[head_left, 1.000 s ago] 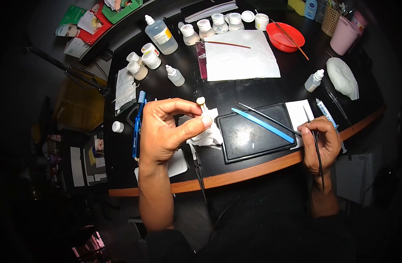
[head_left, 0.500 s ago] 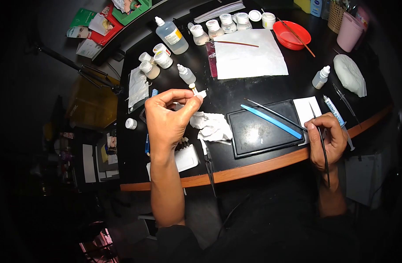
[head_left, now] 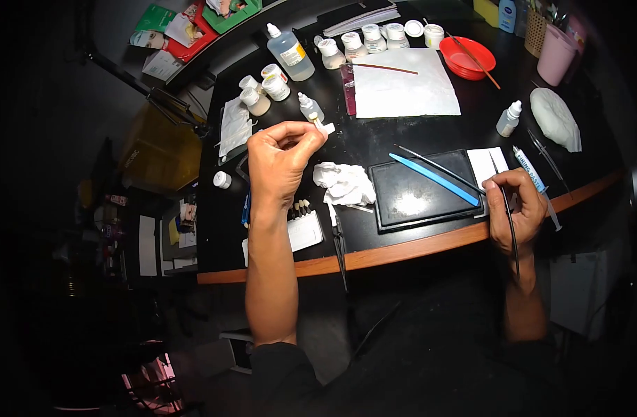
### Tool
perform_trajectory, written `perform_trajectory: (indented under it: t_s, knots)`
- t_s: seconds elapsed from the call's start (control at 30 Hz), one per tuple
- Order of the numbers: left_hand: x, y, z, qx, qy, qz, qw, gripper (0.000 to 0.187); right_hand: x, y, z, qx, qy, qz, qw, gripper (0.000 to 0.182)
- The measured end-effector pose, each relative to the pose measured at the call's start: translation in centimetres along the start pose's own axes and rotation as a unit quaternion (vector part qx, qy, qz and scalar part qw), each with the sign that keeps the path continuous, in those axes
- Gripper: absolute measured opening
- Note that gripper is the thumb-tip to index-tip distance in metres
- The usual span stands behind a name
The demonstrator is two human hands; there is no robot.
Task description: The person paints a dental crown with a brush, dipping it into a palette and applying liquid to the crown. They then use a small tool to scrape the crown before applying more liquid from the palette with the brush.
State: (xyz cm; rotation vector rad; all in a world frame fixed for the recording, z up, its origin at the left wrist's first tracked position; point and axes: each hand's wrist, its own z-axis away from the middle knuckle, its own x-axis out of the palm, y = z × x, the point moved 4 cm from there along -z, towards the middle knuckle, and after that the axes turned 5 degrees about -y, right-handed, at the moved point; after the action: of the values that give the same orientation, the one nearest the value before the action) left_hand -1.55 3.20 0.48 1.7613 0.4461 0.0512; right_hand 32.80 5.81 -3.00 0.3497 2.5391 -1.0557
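Between thumb and fingers, my left hand (head_left: 282,156) pinches a small white piece (head_left: 320,126) with a pale tip, in front of a small dropper bottle (head_left: 309,108). My right hand (head_left: 517,212) is closed round a thin dark brush (head_left: 511,226), its point upward. A second slim brush (head_left: 437,167) reaches from the right hand's fingers over the black tray (head_left: 423,209), beside a blue tool (head_left: 434,178) lying on it. Crumpled white tissue (head_left: 343,184) rests left of the tray. Behind the right hand are a white pad (head_left: 487,167) and a firing paste syringe (head_left: 530,169).
Jars (head_left: 374,39) and a large bottle (head_left: 291,54) stand at the back. White paper (head_left: 405,87) lies near red bowls (head_left: 466,59). Tweezers (head_left: 340,250) overhang the wooden table edge (head_left: 437,244) beside a white holder (head_left: 304,231). A dropper bottle (head_left: 509,119) stands at right.
The view has shifted, so the table's left and middle items appear farther right and slightly higher. Both hands keep their grips; the left hand's white piece looks slightly turned.
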Motion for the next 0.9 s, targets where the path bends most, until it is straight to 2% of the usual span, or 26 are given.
perform_trajectory:
  t_s: [0.9]
  knots:
    - [0.2,1.3,0.3,0.040,-0.029,0.012,0.999,0.013,0.4,-0.3,0.2,0.028,-0.010,0.032,0.999,0.007]
